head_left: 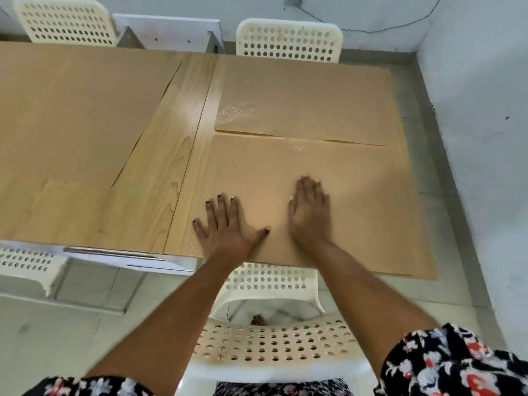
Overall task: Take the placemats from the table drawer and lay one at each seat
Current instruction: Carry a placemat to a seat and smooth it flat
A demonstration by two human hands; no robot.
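Both hands lie flat on the near placemat (328,201), a tan sheet at the lower right of the wooden tabletop (171,155). The left hand (225,224) sits at the lower centre of the frame with its fingers straight and spread wide, thumb stretched out to the right, pressing the mat's left part just inside its edge. The right hand (310,212) lies just to the right of it, fingers straight and held close together, palm down on the mat; it is slightly blurred. The near edge of this mat hangs a little over the tabletop's front edge at the lower right. Just beyond it, toward the upper right of the frame, a second placemat (314,98) lies flat, its near edge meeting or slightly overlapping the first. A third placemat (71,115) covers the upper left of the tabletop. A white perforated chair (274,347) stands at the bottom centre, between the forearms, and another white chair (288,38) stands at the far side, top centre. A drawer front with a metal handle (108,252) shows below the tabletop's edge at the lower left.
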